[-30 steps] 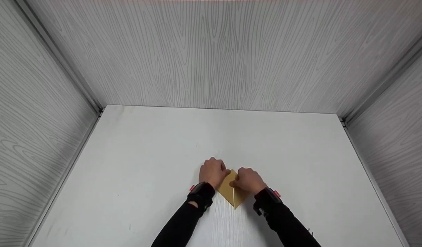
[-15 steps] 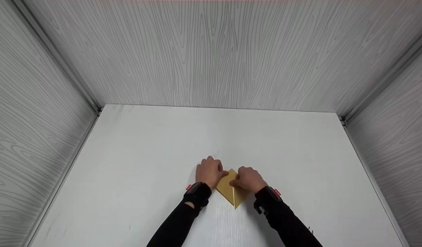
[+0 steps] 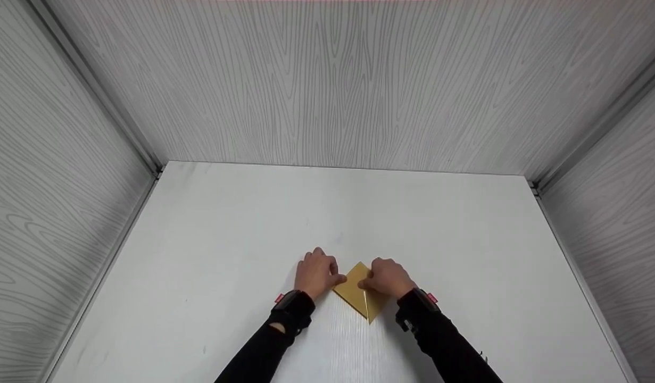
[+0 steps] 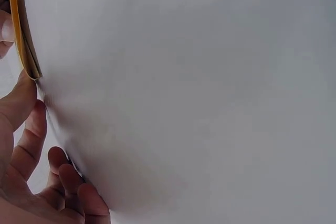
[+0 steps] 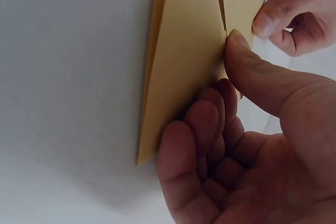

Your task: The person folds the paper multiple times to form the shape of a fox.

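A yellow-brown sheet of paper point(image 3: 353, 293), folded into a diamond-like shape, lies on the white tabletop in the head view. Two flaps meet along a narrow slit that runs to its near corner. My left hand point(image 3: 315, 274) has thumb and index finger at the paper's left corner, pinching it. Over the right flap, my right hand point(image 3: 390, 278) pinches the paper by the middle seam, its other fingers curled. The right wrist view shows the right thumb against the slit of the folded paper point(image 5: 184, 51). Layered edges of the paper point(image 4: 20, 24) show in the left wrist view.
The white tabletop point(image 3: 242, 229) spreads around the hands. Grey wood-grain panels stand at the back point(image 3: 327, 85), on the left point(image 3: 50, 175) and on the right point(image 3: 614, 186). A small dark mark lies beside the right forearm.
My left hand has slid left and slightly toward me, from the paper's upper left edge to its left corner. The right hand has stayed nearly in place on the paper.
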Motion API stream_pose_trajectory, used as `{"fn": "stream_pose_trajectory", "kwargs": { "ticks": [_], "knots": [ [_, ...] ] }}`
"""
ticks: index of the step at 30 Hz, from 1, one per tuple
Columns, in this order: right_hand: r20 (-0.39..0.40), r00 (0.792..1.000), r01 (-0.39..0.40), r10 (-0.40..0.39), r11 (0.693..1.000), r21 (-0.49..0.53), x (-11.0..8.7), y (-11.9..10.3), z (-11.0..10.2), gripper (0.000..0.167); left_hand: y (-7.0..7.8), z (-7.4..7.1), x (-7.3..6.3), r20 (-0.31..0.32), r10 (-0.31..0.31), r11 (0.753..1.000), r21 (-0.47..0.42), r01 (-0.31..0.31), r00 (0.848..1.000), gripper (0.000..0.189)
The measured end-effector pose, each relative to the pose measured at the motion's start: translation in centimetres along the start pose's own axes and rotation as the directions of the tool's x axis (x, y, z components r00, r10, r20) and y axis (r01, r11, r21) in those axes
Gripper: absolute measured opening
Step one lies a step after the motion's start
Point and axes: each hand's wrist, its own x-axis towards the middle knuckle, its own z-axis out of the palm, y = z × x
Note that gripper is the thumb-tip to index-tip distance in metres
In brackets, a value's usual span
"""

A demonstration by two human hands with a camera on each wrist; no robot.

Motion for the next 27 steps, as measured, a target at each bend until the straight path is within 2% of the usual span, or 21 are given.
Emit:
{"fn": "stream_pose_trajectory", "kwargs": {
  "ticks": [11, 20, 22, 27],
  "knots": [
    [-0.002, 1.000, 0.024, -0.024, 1.000, 0.001, -0.1, 0.1, 0.0, 0.028, -1.0, -0.7, -1.7, 0.013, 0.001, 1.000, 0.023, -0.002, 1.000, 0.035],
    [-0.011, 1.000, 0.015, -0.015, 1.000, 0.006, -0.3, -0.2, 0.2, 0.026, -1.2, -1.0, -2.3, 0.032, 0.010, 1.000, 0.024, -0.011, 0.999, 0.035],
    [-0.024, 0.999, 0.038, -0.038, 0.999, 0.001, -0.3, -0.4, 0.4, 0.023, -1.2, -1.0, -2.3, 0.030, 0.005, 1.000, 0.022, -0.006, 1.000, 0.034],
    [-0.052, 0.984, 0.169, -0.168, 0.986, 0.011, -0.1, -0.8, 1.0, 0.012, -1.2, -1.0, -2.2, 0.023, -0.003, 1.000, 0.024, 0.003, 1.000, 0.032]
  ]
}}
